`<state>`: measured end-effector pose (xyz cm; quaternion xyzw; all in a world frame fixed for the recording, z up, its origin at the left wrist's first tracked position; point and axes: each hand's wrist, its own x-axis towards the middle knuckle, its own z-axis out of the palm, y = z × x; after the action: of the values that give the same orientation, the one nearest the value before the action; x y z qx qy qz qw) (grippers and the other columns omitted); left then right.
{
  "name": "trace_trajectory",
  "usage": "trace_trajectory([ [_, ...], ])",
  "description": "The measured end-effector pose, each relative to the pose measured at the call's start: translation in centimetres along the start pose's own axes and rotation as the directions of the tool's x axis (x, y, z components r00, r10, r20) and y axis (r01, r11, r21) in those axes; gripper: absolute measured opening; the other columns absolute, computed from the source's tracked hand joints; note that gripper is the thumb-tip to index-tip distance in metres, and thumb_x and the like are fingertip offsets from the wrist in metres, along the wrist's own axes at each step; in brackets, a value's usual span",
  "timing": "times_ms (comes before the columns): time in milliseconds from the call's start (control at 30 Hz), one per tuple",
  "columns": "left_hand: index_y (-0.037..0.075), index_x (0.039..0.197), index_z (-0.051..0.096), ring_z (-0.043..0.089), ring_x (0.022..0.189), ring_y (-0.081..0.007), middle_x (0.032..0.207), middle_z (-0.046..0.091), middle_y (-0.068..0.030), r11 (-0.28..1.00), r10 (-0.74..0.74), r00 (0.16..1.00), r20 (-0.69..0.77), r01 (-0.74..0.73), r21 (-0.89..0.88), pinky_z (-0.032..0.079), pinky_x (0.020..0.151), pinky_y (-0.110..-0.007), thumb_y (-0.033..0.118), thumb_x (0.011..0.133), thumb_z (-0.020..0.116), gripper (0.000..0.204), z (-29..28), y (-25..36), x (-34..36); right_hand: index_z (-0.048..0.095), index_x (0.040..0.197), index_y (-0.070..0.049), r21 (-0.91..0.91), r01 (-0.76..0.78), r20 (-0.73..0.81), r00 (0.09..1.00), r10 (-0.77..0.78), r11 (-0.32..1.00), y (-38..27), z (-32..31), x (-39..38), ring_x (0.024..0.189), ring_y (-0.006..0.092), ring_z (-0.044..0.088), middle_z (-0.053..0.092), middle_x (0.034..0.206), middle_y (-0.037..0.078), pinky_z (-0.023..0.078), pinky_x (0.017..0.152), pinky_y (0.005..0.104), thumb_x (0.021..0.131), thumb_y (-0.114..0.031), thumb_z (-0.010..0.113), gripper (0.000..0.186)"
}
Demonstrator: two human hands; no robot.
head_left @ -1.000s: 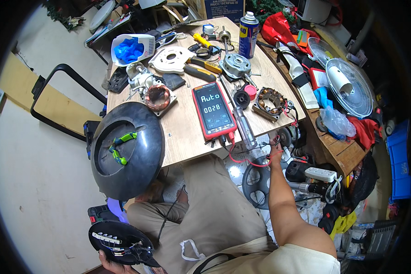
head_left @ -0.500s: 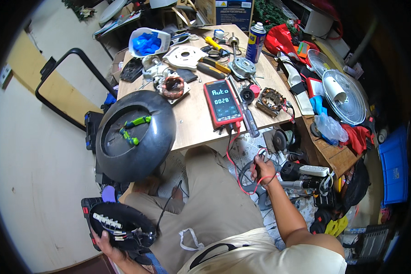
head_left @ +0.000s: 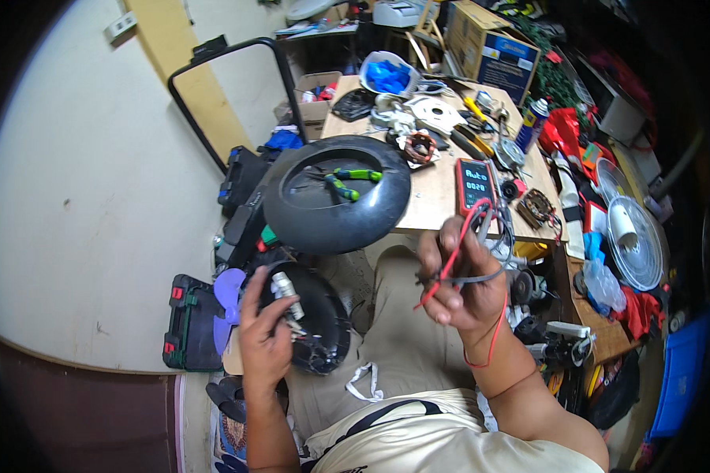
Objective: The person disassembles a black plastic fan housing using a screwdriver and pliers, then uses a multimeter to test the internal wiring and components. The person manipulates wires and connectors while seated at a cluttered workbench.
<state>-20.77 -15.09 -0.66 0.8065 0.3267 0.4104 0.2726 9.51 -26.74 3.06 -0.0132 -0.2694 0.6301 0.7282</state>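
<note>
My right hand [head_left: 475,299] is raised before the table's front edge, its fingers closed round the red and black test leads [head_left: 461,251]. Loops of the leads hang over the wrist and toward the red-framed multimeter [head_left: 475,189], whose screen is lit. Fingers apart, my left hand [head_left: 265,339] hovers in front of a black round housing [head_left: 323,315], which rests by my left leg. A white terminal strip [head_left: 285,293] and loose wires show inside the housing. Whether the left fingers touch it I cannot tell.
Green-handled pliers [head_left: 347,180] lie on a large black dome-shaped base [head_left: 292,221] at the table's left front. Motor parts, a stator [head_left: 420,147] and a spray can [head_left: 532,124] crowd the tabletop [head_left: 430,206]. A purple fan blade [head_left: 227,303] stands by a tool case [head_left: 183,327].
My view has swung left. The right hand has come up with the test leads toward the multimeter. My left hand has let go of the black housing and risen in front of it.
</note>
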Motion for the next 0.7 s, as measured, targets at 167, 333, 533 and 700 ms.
trace_trajectory([
  [167,0.005,0.122,0.078,0.056,0.143,-0.0414,0.161,0.052,-0.0181,0.988,-0.093,0.991,0.096,0.08,0.135,0.048,0.116,-0.045,0.006,0.082,0.069,0.041,2.5,3.0,1.9,0.058,0.126,-0.007,-0.086,-0.023,-0.096,0.995,0.015,0.996,-0.1,1.7,4.7,0.058,0.0083,0.058,0.057,0.117,0.012,0.056,0.049,0.0306,0.116,-0.032,0.049,0.029],
  [333,0.005,0.114,0.077,0.062,0.121,-0.0409,0.144,0.062,-0.0131,0.931,-0.012,0.962,0.272,-0.089,0.354,0.054,0.102,-0.048,0.029,0.079,0.082,0.043,5.8,5.6,3.0,0.064,0.115,-0.007,-0.474,-0.189,-0.28,0.958,0.056,0.86,-1.1,2.0,4.6,0.049,0.0075,0.051,0.064,0.101,0.009,0.05,0.042,0.0288,0.104,-0.029,0.07,0.025],
  [533,0.008,0.122,0.069,0.071,0.103,-0.0409,0.111,0.073,-0.0139,0.955,-0.102,0.915,0.391,-0.02,0.297,0.058,0.087,-0.048,0.038,0.079,0.089,0.056,9.9,5.7,3.9,0.065,0.113,-0.004,-0.501,-0.319,-0.339,0.928,0.157,0.804,-2.1,1.9,3.6,0.047,0.0075,0.048,0.063,0.087,0.008,0.046,0.041,0.028,0.1,-0.027,0.076,0.029],
  [700,0.016,0.114,0.074,0.075,0.094,-0.0374,0.104,0.077,-0.012,0.966,-0.097,0.858,0.505,-0.042,0.256,0.06,0.079,-0.05,0.045,0.085,0.085,0.042,13.5,4.9,2.6,0.065,0.11,-0.002,-0.475,-0.382,-0.298,0.917,0.264,0.793,-2.1,1.9,2.9,0.047,0.0085,0.048,0.059,0.081,0.006,0.043,0.041,0.0263,0.1,-0.03,0.077,0.032],
])
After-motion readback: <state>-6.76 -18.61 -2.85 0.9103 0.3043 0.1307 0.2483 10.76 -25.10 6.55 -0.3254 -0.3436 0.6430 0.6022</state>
